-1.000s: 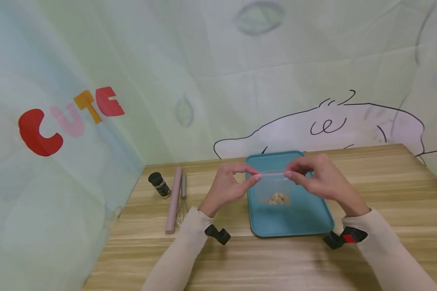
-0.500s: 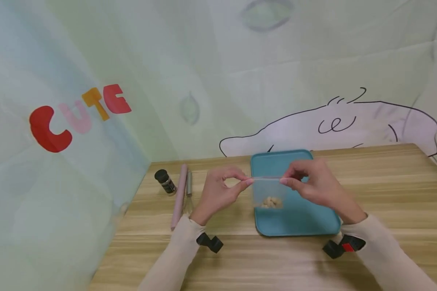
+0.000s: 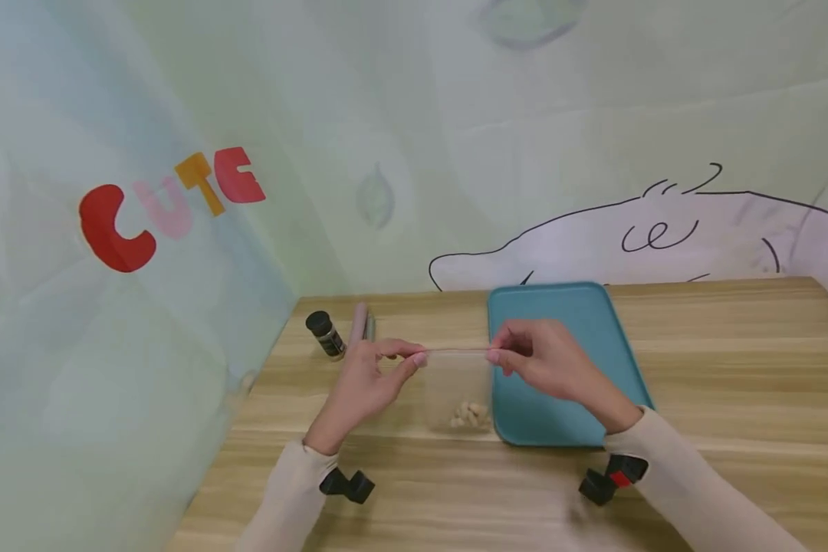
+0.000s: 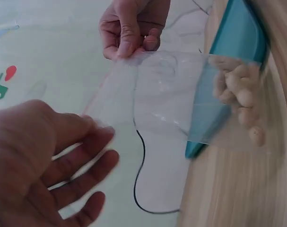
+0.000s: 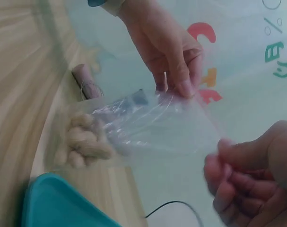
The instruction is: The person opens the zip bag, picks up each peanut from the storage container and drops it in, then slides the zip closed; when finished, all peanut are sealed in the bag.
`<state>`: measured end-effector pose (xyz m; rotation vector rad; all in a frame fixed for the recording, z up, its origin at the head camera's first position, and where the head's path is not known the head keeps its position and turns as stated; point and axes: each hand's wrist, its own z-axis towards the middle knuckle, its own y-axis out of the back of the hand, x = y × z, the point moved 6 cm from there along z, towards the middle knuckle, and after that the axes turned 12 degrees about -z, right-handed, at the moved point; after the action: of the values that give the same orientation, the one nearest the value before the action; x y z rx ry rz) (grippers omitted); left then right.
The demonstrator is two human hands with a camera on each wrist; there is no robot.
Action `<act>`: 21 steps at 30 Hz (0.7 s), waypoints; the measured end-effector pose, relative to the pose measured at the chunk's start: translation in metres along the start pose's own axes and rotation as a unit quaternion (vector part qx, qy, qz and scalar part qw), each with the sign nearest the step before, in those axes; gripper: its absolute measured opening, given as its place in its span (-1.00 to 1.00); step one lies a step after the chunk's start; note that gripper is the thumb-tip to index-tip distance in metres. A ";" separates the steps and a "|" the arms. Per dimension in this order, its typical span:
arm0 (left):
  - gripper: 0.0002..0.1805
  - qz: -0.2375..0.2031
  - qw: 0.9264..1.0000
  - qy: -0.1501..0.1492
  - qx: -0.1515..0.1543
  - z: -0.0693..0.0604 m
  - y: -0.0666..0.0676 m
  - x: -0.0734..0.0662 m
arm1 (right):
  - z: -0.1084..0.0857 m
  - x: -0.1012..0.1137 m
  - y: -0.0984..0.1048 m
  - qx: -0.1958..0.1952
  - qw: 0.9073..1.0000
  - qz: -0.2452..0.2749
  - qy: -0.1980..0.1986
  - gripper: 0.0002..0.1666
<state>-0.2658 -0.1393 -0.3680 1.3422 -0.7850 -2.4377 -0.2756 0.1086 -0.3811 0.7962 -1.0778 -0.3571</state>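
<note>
A clear zip bag (image 3: 448,383) with a reddish top edge hangs between both hands, its mouth stretched flat. Several peanuts (image 3: 471,415) lie in its lower right corner; the right wrist view shows their tan, knobbly shells (image 5: 82,142) through the plastic. My left hand (image 3: 369,383) pinches the left top corner between thumb and forefinger, the other fingers loosely bent in the left wrist view. At the opposite corner, my right hand (image 3: 548,360) pinches the edge the same way. The bag hangs just left of a blue tray (image 3: 559,422), partly hidden by my right hand.
Left of the bag stand or lie a black-capped spice jar (image 3: 326,335), a pink rolling pin (image 3: 357,326) and a whisk (image 3: 370,328), the latter two partly covered by my left hand. A patterned cloth (image 3: 400,153) hangs behind the wooden table (image 3: 731,368).
Both hands have carried the bag leftward, from over the tray to over the wood beside it. Both pinches have stayed on the top edge. The head view has shifted a little.
</note>
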 end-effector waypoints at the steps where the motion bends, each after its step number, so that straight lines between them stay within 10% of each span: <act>1: -0.90 0.013 1.000 0.019 -0.001 0.004 -0.003 0.007 | 0.008 -0.005 -0.003 0.012 1.000 -0.007 -0.014 -0.88; 12: -0.81 0.063 0.984 0.165 0.037 0.064 -0.055 0.098 | 0.086 -0.077 -0.036 0.066 0.983 -0.139 -0.098 -0.86; 21: -0.75 0.095 0.972 0.209 0.049 0.079 -0.076 0.110 | 0.100 -0.095 -0.041 0.083 0.972 -0.179 -0.132 -0.88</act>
<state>-0.3889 -0.1011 -0.4546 1.6551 -0.8802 -1.8983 -0.4028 0.0998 -0.4481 1.1191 -1.2224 -0.7003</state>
